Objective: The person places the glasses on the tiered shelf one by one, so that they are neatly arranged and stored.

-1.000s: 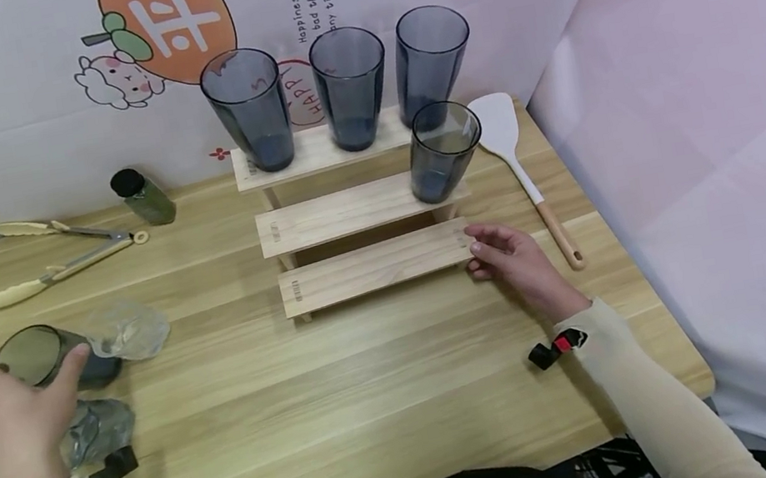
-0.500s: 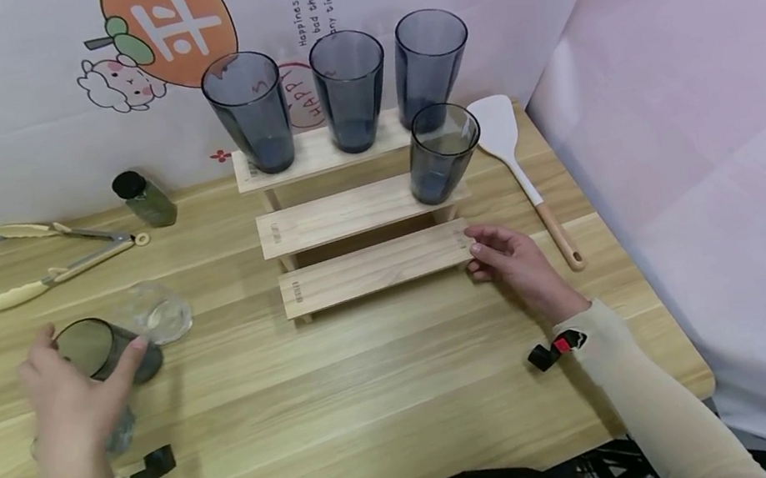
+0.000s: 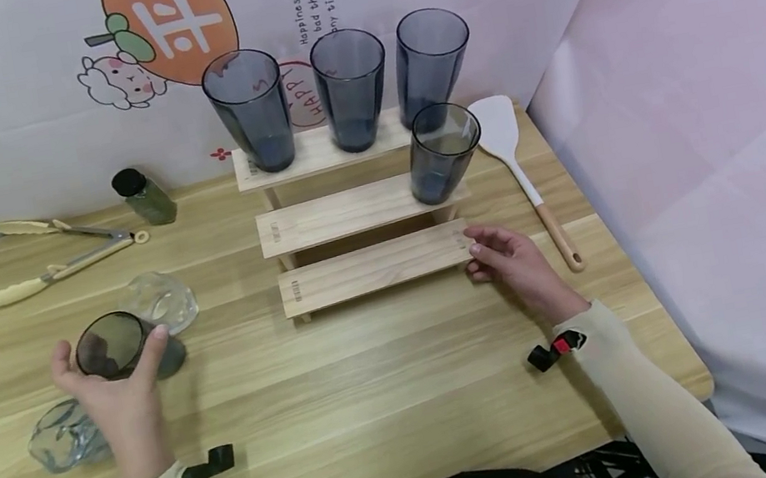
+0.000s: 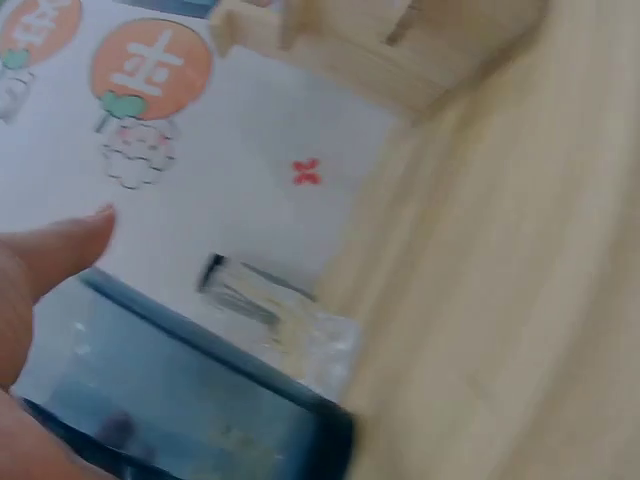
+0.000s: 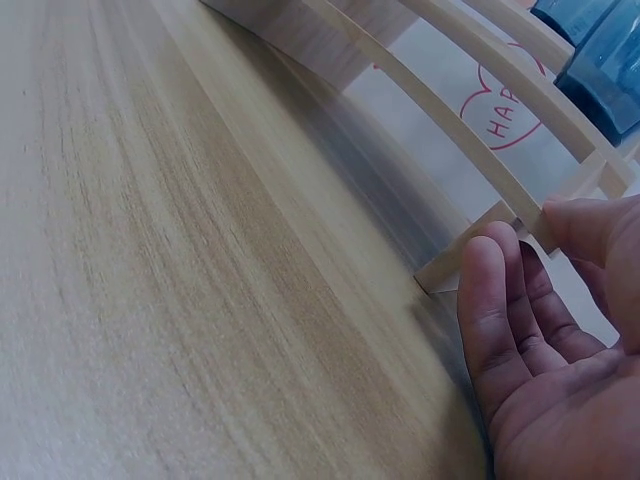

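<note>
My left hand (image 3: 121, 410) grips a tinted drinking glass (image 3: 117, 344), which tilts over the left of the table. In the left wrist view the glass (image 4: 200, 380) lies between thumb and fingers. My right hand (image 3: 520, 267) pinches the right end of the lowest step of a three-tier wooden rack (image 3: 373, 268); the right wrist view shows the thumb and fingers (image 5: 485, 300) at that end. Three blue-grey glasses (image 3: 352, 92) stand upright along the top tier. Another glass (image 3: 442, 154) is on the right end of the middle tier.
Two clear wavy glass pieces, one (image 3: 165, 301) behind the held glass and one (image 3: 62, 438) left of my left wrist, are on the table. Tongs (image 3: 63, 259) and a black-capped jar (image 3: 146, 198) lie at the back left. A white spatula (image 3: 524, 173) lies right of the rack.
My left hand has moved to the right with the tinted glass, passing from beside the clear pieces toward the rack. The right hand stays at the rack's lowest step.
</note>
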Demonstrator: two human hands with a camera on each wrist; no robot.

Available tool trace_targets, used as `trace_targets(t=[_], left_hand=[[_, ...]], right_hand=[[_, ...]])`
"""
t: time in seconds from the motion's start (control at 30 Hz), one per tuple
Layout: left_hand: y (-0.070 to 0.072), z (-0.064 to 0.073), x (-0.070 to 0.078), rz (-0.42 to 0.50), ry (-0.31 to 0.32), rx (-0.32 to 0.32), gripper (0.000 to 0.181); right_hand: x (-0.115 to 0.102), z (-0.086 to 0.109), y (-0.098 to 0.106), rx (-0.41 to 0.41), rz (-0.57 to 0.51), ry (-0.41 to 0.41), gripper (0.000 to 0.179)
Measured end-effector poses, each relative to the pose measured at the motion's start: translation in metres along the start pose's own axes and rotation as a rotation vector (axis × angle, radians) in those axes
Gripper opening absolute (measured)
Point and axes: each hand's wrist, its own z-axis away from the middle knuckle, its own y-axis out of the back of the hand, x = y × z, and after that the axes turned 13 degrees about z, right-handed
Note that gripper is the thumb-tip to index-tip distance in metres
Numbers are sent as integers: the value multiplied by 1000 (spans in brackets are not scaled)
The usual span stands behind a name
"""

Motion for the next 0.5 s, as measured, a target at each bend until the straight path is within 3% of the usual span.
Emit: trace_targets(t=[0.17, 0.3, 0.5], left_hand=[[0, -3, -15, 165, -77, 27, 92], [3, -2, -18, 225, -53, -11, 92], [6, 1, -23, 231, -13, -70, 98]], right_hand=[[1, -1, 0, 3, 5, 2, 41], [1, -2, 0, 4, 5, 6, 42], [3, -1, 1, 2, -3, 3, 41]])
